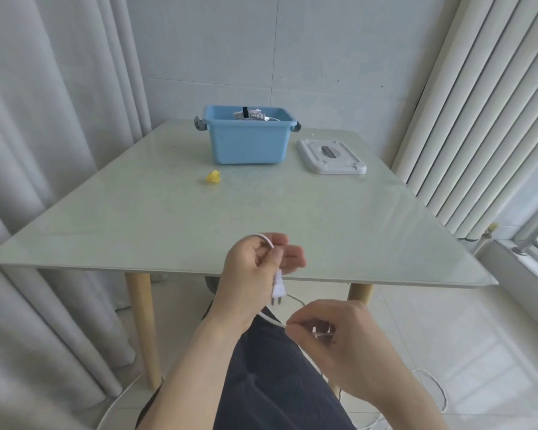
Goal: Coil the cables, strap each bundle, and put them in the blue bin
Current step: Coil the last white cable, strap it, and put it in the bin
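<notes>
Two bare hands work at the table's (pixel 168 218) near edge, low in the frame. The left hand (pixel 249 274) curls around a loop of one white cable (pixel 269 242), its two-pin plug (pixel 277 288) dangling below the tabletop. The right hand (pixel 333 339), lower right, pinches the same cable farther along. One blue bin (pixel 246 144) sits top centre, holding a strapped white bundle (pixel 250 114). One white lid (pixel 331 156) lies just right of it; one yellow strap (pixel 212 177) lies in front. Wide bare tabletop separates hands from bin.
</notes>
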Demonstrator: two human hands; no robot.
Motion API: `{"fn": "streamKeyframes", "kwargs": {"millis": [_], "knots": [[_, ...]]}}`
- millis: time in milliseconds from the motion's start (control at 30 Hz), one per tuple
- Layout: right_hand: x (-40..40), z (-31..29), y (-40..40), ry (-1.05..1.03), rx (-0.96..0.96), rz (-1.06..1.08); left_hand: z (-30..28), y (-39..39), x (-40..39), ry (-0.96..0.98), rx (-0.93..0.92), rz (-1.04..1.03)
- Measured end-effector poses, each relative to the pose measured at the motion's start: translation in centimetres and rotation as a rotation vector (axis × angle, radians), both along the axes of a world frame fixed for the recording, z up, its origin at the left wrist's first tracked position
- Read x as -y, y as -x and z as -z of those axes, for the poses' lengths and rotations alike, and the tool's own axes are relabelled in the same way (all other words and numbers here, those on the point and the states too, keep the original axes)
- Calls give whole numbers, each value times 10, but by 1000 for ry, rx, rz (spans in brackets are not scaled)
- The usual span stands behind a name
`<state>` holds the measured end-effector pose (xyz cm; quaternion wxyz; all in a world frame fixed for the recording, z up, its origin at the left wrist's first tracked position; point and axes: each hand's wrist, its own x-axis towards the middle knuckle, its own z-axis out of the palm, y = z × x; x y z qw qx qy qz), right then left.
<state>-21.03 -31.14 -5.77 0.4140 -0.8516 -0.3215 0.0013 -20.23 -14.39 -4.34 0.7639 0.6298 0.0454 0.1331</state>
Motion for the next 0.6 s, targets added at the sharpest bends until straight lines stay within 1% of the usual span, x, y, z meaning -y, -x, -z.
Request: {"fn": "streamKeyframes", "kwargs": {"millis": [100,167,200,267,333,433,500,533,600], "knots": [[1,2,0,61,40,-43,4,-3,-2,13,24,11],[1,3,-1,25,69,-33,4,-1,-4,-22,-85,93],[1,4,-3,-10,86,-2,5,1,-5,-79,-169,162],[1,4,-7,-72,111,75,5,6,-7,-256,-298,307],[0,3,-9,-111,105,145,1,10,-6,-410,-335,410],[-4,2,-12,-158,107,232,-3,13,-4,-622,-401,475],[-6,4,-17,-178,67,206,0,13,-7,-637,-429,506],[-6,6,-20,-192,2,147,2,13,-10,-597,-423,525],[-6,9,-26,-218,-187,-56,2,13,-14,-487,-376,585]]}}
